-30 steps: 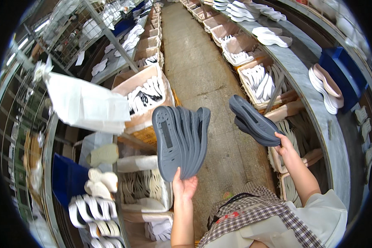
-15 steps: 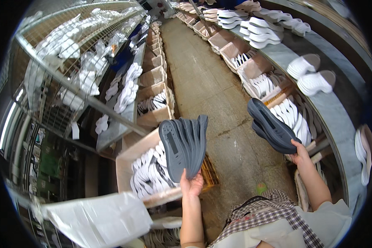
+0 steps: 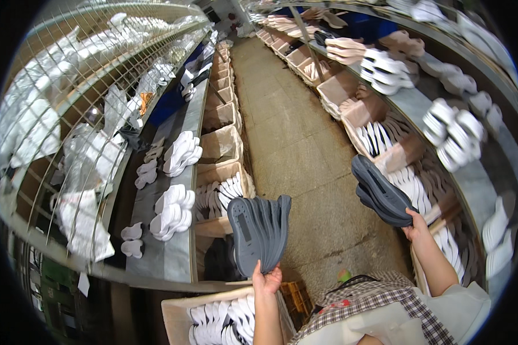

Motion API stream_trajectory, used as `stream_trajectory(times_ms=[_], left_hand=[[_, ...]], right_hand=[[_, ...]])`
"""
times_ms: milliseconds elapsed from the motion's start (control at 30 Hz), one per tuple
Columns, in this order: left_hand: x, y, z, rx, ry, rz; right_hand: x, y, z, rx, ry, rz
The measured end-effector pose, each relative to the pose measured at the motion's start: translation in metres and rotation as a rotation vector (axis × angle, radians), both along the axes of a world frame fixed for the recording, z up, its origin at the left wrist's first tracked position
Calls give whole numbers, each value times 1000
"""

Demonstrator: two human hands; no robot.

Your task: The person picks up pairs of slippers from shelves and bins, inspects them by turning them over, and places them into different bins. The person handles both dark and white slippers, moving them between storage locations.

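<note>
My left hand grips several dark grey shoe soles by their lower ends. They stand upright side by side, fanned out at the top. Off to the right, my right hand is closed on the end of a smaller stack of dark grey shoe soles, which tilts up to the left. Both bundles are held in the air over the aisle, apart from each other. Below my left hand is a lined bin holding white soles.
A concrete aisle runs ahead between lined bins on both sides. White soles lie on the left shelf; more white soles stand on the right shelf. A wire mesh rack rises at left. An orange crate sits low beside the aisle.
The surroundings have shifted: the near left bin now sits lower in the picture, and more of the left shelf shows. Both hands keep hold of their soles, slightly lower in the picture.
</note>
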State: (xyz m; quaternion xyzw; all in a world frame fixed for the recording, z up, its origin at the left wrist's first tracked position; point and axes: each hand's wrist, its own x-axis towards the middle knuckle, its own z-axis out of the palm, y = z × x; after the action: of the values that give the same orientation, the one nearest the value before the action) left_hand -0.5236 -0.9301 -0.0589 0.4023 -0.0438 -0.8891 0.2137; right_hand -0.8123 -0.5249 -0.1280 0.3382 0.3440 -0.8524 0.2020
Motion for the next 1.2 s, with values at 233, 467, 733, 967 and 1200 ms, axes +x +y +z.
stream_trajectory(times_ms=[233, 467, 733, 967, 1200], left_hand=[[-197, -169, -37, -15, -9, 37], [-392, -333, -45, 66, -65, 129], [-585, -509, -42, 111, -130, 349], [-797, -709, -63, 128, -87, 230], [-1035, -886, -55, 67, -29, 41]], right_hand=[[-192, -126, -6, 46, 39, -47], [-429, -304, -22, 57, 20, 25], [-659, -526, -21, -59, 26, 47], [-851, -723, -10, -74, 55, -39], [-1031, -859, 22, 43, 3, -115]])
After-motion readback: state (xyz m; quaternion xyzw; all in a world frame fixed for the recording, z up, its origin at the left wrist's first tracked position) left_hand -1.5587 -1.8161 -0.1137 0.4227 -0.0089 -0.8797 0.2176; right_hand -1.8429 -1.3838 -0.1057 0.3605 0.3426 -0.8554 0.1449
